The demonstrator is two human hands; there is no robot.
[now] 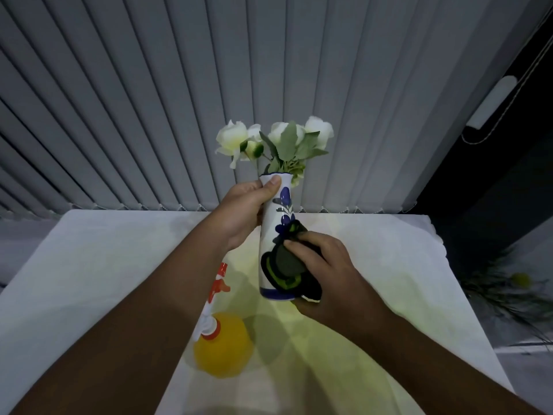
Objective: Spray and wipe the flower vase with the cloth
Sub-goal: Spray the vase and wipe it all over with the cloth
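Note:
A tall white vase [273,217] with blue flower patterns holds white roses [275,139] with green leaves. My left hand [245,214] grips the vase near its rim and holds it upright above the table. My right hand [326,271] presses a dark cloth [287,265] with green trim against the lower right side of the vase. A spray bottle [220,339] with yellow liquid and a white and orange trigger stands on the table, below and left of the vase, partly behind my left forearm.
A white cloth covers the table [89,280], whose edges run at the left, back and right. Grey vertical blinds [179,100] hang just behind it. A plant with a yellow flower [520,280] lies off the table's right side.

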